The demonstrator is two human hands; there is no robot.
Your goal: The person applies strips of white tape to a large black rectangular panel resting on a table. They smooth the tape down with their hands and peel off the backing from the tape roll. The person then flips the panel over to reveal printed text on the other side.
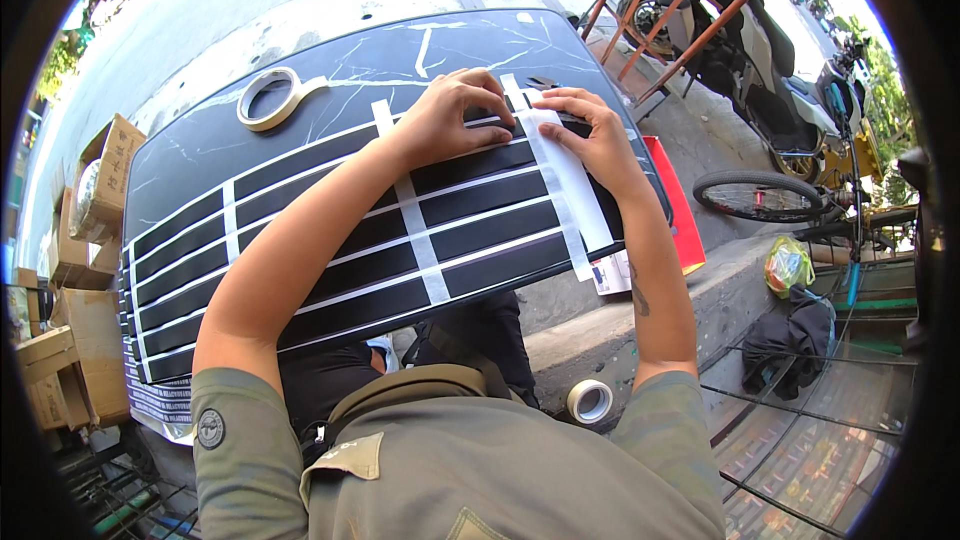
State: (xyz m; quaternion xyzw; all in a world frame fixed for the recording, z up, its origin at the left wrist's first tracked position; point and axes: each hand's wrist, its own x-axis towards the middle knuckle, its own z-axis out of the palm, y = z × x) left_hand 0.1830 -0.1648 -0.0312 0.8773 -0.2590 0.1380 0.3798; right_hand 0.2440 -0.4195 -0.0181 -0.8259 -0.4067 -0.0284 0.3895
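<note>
Long black strips (480,205) divided by white lines lie side by side across a dark, marble-patterned tabletop (360,65). Bands of pale masking tape (420,240) cross them. My left hand (450,118) rests over their far right part, fingers bent and thumb drawn toward the fingertips; what is between them, if anything, is hidden. Close beside it, my right hand (590,135) pinches the far end of a long white strip (580,190). That strip lies along another tape band (562,205) at the right end of the black strips.
A tape roll (268,100) lies on the table's far left, and another roll (590,401) is near my right side. Dark pliers (543,83) sit beyond my hands. Cardboard boxes (100,340) are stacked at left. A red box (680,205), motorcycle (760,70) and bicycle wheel (755,195) stand at right.
</note>
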